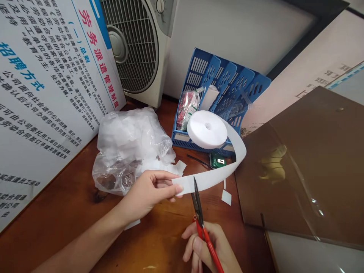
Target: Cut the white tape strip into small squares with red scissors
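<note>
Between thumb and fingers, my left hand (153, 189) pinches the free end of a wide white strip (210, 181). The strip curves right and back up to its roll (207, 129), which rests against the front of a blue file rack. My right hand (209, 246) holds red-handled scissors (198, 208), pointing away from me. Their dark blades meet the strip's lower edge a little right of my left fingertips, one blade showing in front of the strip. Cut white pieces lie about, one small square (226, 197) right of the scissors.
A clear plastic bag (131, 148) of white pieces sits at left. Behind the roll stands the blue file rack (196, 72) with packets inside. A green tape measure (218, 160) lies before it. A box fan (136, 45) is at the back, a brown panel (307, 167) at right.
</note>
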{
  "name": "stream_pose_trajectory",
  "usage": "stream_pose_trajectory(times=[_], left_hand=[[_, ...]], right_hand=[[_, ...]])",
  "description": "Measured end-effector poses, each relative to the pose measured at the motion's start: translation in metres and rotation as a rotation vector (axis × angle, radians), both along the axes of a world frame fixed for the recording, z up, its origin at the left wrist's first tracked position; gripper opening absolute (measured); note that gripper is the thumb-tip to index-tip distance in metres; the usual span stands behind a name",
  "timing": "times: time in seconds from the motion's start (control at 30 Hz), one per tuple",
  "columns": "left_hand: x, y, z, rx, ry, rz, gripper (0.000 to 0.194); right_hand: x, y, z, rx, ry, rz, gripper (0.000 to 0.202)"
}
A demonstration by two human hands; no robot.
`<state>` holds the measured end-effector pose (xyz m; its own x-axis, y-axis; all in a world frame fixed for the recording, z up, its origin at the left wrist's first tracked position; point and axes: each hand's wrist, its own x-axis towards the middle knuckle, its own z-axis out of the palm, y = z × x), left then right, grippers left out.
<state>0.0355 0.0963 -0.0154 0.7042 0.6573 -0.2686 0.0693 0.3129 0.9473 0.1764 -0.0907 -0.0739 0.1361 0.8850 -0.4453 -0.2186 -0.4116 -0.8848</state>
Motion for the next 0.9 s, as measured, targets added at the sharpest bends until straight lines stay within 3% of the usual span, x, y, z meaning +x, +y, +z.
stream_pose_trajectory(times=[0.2,0.9], left_hand=[[-0.0010,0.0017,-0.0030,0.005,0.027,-0.001,0.032],[0.0007,-0.0011,-0.0058,0.038,0.071,-0.006,0.028]], right_hand=[[0.0106,0.0033,-0.0050,-0.007,0.029,0.063,0.057],[0.0046,0.0060,-0.0079,0.013,0.099,0.013,0.050]])
